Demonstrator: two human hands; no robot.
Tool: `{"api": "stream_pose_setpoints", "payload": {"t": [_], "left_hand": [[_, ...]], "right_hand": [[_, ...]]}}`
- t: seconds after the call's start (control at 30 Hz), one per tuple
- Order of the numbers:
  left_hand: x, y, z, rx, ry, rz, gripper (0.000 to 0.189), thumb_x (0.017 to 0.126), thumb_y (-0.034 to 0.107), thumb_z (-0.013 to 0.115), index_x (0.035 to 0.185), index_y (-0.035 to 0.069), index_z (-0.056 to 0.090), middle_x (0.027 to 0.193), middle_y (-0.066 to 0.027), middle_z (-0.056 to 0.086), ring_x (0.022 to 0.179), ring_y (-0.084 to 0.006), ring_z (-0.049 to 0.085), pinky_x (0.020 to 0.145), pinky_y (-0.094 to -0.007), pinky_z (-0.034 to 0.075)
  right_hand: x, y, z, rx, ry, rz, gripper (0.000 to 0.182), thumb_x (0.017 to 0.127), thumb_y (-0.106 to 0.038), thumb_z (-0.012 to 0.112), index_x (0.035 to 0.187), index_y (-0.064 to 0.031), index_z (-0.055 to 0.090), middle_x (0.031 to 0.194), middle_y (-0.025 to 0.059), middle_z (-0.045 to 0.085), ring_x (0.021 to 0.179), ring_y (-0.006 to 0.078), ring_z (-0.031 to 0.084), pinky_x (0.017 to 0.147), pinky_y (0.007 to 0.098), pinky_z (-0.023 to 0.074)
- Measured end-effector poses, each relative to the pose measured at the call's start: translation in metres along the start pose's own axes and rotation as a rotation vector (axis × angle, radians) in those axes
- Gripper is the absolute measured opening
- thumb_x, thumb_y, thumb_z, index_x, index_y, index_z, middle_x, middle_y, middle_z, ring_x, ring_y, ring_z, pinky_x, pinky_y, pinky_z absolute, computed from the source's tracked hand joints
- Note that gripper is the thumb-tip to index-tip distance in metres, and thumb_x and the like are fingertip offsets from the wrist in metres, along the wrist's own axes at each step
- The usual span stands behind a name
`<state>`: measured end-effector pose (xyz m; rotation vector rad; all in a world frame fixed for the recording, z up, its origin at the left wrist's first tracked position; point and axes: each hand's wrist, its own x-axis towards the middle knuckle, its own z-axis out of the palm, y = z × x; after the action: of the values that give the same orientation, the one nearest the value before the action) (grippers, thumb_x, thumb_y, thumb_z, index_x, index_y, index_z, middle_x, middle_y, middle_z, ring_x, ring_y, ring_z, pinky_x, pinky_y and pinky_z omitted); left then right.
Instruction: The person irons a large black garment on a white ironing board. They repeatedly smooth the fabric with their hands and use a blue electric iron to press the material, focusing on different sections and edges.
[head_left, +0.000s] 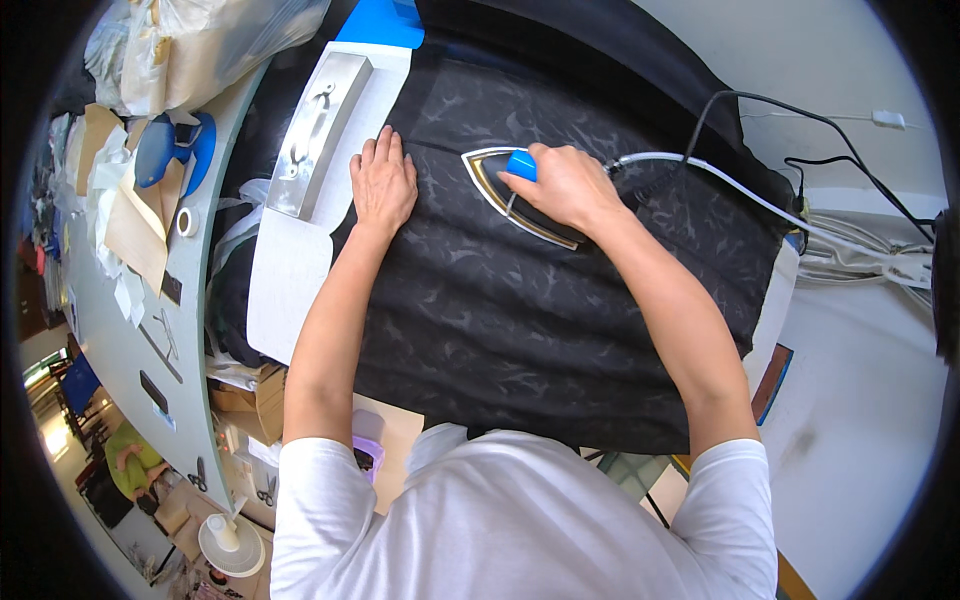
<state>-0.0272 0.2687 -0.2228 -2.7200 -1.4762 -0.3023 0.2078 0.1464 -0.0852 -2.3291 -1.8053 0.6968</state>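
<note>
Dark patterned fabric (480, 322) spreads over the ironing surface in front of me, with soft ripples across its nearer part. My right hand (570, 180) grips the blue handle of a steam iron (491, 169), whose pointed tip faces left on the cloth. A white hose runs from the back of the iron to the right. Flat on the fabric's left edge, my left hand (384, 184) presses with its fingers slightly apart. Beside it a metal block with a handle (330, 127) lies on the white board cover (289, 292).
At left, a long table (112, 315) carries paper pieces (142, 217), a tape roll (187, 221) and scissors (197, 474). Dark cables (817, 112) loop near the right wall. A white fan (229, 540) stands lower left, and a person in green (131, 457) is beyond the table.
</note>
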Motion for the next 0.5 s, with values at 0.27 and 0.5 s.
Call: {"api": "stream_pose_setpoints", "payload": {"t": [0.27, 0.5], "left_hand": [[0.001, -0.016, 0.005, -0.374, 0.070, -0.153, 0.038, 0.096, 0.004, 0.054, 0.132, 0.006, 0.064, 0.138, -0.0116, 0.063, 0.129, -0.0304, 0.052, 0.113, -0.0442, 0.035], [0.025, -0.030, 0.028, -0.649, 0.138, -0.140, 0.047, 0.081, -0.007, 0.049, 0.123, 0.004, 0.068, 0.119, -0.0196, 0.069, 0.116, -0.0383, 0.061, 0.104, -0.0480, 0.046]], "right_hand": [[0.055, -0.067, 0.018, 0.033, 0.013, -0.034, 0.047, 0.093, -0.043, 0.069, 0.104, 0.0020, 0.073, 0.096, 0.0260, 0.074, 0.093, 0.0411, 0.073, 0.086, 0.0487, 0.0578], [0.077, -0.067, 0.024, 0.189, 0.013, -0.024, 0.036, 0.090, -0.039, 0.064, 0.098, -0.0056, 0.077, 0.101, 0.0199, 0.075, 0.096, 0.0387, 0.073, 0.085, 0.0495, 0.0579]]}}
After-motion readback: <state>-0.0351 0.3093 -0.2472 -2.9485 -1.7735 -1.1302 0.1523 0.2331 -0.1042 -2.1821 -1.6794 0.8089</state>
